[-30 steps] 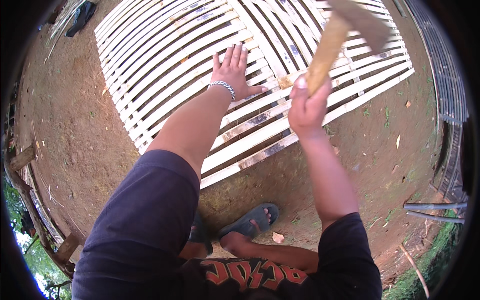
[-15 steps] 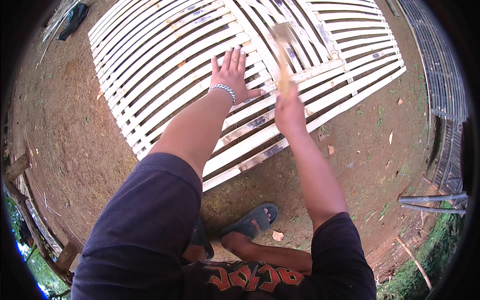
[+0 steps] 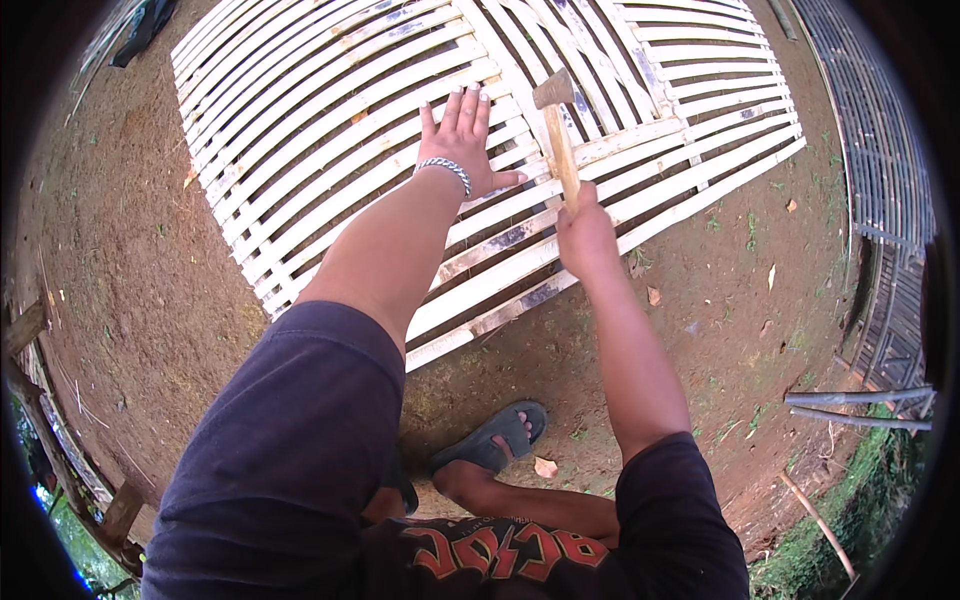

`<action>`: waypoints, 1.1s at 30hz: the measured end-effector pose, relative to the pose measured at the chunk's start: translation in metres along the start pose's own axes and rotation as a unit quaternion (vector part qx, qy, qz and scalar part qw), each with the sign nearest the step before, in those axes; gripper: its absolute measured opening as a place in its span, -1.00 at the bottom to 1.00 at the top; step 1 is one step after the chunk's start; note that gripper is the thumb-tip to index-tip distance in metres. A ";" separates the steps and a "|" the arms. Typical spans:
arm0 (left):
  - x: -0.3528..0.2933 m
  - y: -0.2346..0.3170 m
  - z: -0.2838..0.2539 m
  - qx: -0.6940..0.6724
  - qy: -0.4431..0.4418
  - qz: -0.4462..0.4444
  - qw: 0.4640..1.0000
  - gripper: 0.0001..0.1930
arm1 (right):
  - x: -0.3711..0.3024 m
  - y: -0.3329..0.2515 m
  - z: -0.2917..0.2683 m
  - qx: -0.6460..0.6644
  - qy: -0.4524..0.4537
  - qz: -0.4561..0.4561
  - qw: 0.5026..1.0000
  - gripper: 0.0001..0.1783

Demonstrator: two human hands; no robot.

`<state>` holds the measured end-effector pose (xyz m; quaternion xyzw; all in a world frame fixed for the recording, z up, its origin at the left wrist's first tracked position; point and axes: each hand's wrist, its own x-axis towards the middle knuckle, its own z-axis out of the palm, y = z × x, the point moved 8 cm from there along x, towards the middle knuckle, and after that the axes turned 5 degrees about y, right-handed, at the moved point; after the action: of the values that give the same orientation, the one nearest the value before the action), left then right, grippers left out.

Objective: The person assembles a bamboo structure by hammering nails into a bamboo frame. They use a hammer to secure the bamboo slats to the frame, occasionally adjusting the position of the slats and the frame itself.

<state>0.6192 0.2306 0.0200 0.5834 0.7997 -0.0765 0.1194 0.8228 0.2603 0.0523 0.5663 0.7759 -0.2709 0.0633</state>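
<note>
A wide panel of pale split-bamboo slats (image 3: 330,150) lies low over the ground in front of me. My left hand (image 3: 462,150), with a chain bracelet at the wrist, rests on the slats, its fingers spread. To its right, my right hand (image 3: 588,238) grips the wooden handle of a hatchet (image 3: 562,150). The hatchet's dark metal head (image 3: 554,90) is at the far end, over the lengthwise slats in the panel's middle. Whether the head touches the slats I cannot tell.
Brown earth with scattered dry leaves (image 3: 654,296) surrounds the panel. A dark slatted structure (image 3: 870,130) stands along the right side, with poles (image 3: 850,398) jutting near it. Another stick (image 3: 818,524) lies at lower right by the grass. My sandalled foot (image 3: 495,440) is close to the panel's near edge.
The hatchet, blurred before, now shows sharply; its head and my right hand sit slightly lower in the view. My left hand stays flat on the slats.
</note>
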 end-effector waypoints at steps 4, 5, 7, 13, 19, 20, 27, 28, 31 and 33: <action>-0.002 -0.003 0.004 0.007 0.001 -0.008 1.000 0.35 | -0.015 -0.028 -0.039 0.072 0.086 -0.034 0.993 -0.55; -0.002 -0.004 0.004 0.009 0.002 -0.010 1.000 0.35 | -0.020 -0.032 -0.049 0.118 0.118 -0.043 0.985 -0.53; -0.003 -0.003 0.004 0.012 0.001 -0.008 1.000 0.35 | -0.032 -0.039 -0.068 0.210 0.182 -0.064 0.959 -0.50; -0.002 0.000 0.002 0.005 0.002 -0.007 1.000 0.35 | -0.038 -0.014 -0.026 0.073 0.094 -0.028 0.992 -0.50; -0.002 0.000 0.004 0.008 0.006 -0.008 1.000 0.36 | -0.037 -0.024 -0.052 0.040 0.103 -0.042 0.993 -0.54; -0.003 -0.003 0.004 0.011 0.009 -0.011 1.000 0.36 | -0.041 -0.038 -0.062 0.061 0.128 -0.070 0.987 -0.51; -0.004 -0.002 0.003 0.016 0.008 -0.007 1.000 0.36 | -0.044 -0.083 -0.084 -0.034 0.116 -0.243 0.963 -0.48; -0.003 0.000 0.003 0.014 0.003 -0.005 1.000 0.35 | -0.037 -0.076 -0.081 -0.088 0.091 -0.232 0.964 -0.52; -0.004 -0.003 0.005 0.002 0.016 -0.004 1.000 0.34 | -0.009 -0.044 -0.067 -0.272 -0.126 -0.085 0.950 -0.55; -0.005 -0.007 0.004 -0.008 0.022 -0.007 1.000 0.33 | -0.009 -0.065 -0.086 -0.221 -0.062 -0.102 0.968 -0.55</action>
<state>0.6140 0.2232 0.0175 0.5780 0.8070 -0.0586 0.1059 0.7847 0.2810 0.1518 0.4383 0.8646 -0.1320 0.2072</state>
